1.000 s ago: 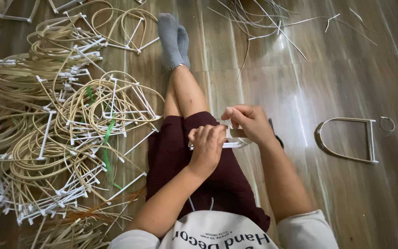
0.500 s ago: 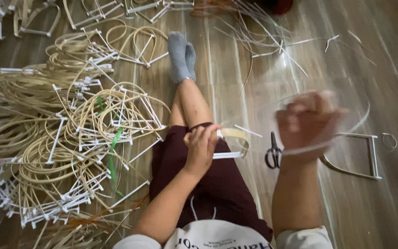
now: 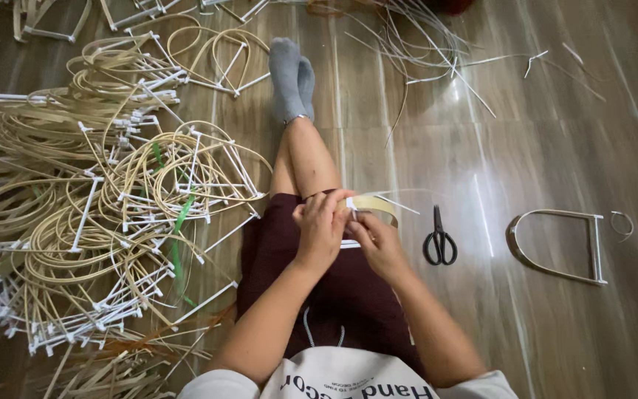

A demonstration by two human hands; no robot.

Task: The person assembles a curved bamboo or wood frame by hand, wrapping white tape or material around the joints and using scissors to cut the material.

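You hold a bent cane strip (image 3: pixel 375 205) with a white rod at its end over your lap, just above the knee of your dark red shorts (image 3: pixel 334 295). Your left hand (image 3: pixel 321 229) closes over the strip's near end, fingers curled tight around it. Your right hand (image 3: pixel 378 240) meets it from the other side, thumb and forefinger pinching the same strip where the white piece sits; the two hands touch.

Just beside your right hand, a pair of black scissors (image 3: pixel 439 240) lies on the wooden floor (image 3: pixel 540 148), blades pointing away from you. Farther right lies a finished D-shaped cane frame (image 3: pixel 555 244) with a small loop (image 3: pixel 621 224) near it.

To your left, a big heap of similar cane frames (image 3: pixel 90 214) with white crossbars covers the floor. Loose thin strands (image 3: pixel 422 44) lie beyond your grey-socked feet (image 3: pixel 292 74).
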